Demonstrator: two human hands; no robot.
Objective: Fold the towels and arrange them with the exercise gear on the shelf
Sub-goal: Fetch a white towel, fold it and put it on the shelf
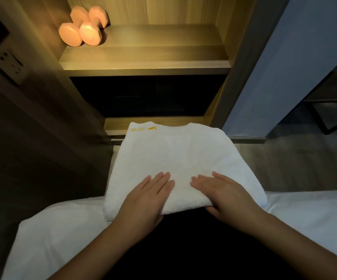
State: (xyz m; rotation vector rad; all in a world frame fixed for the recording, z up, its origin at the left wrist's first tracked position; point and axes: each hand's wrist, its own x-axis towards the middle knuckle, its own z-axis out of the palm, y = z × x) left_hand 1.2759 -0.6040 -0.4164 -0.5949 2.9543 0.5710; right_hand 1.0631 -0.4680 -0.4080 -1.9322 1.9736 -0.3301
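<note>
A folded white towel (175, 158) with a yellow logo at its far left corner lies in front of me, its far edge reaching the foot of the wooden shelf unit. My left hand (145, 201) lies with straight fingers on the towel's near edge, and its thumb is hidden beneath. My right hand (224, 195) holds the same edge, fingers on top and thumb tucked under it. Two pink dumbbells (84, 27) sit side by side at the left of the lit shelf (153, 55).
Below the lit shelf is a dark compartment (147, 96). White bedding (58, 231) spreads on both sides of my dark lap. A wall socket (9, 63) is on the left, and a pale wall panel (285, 63) and floor are on the right.
</note>
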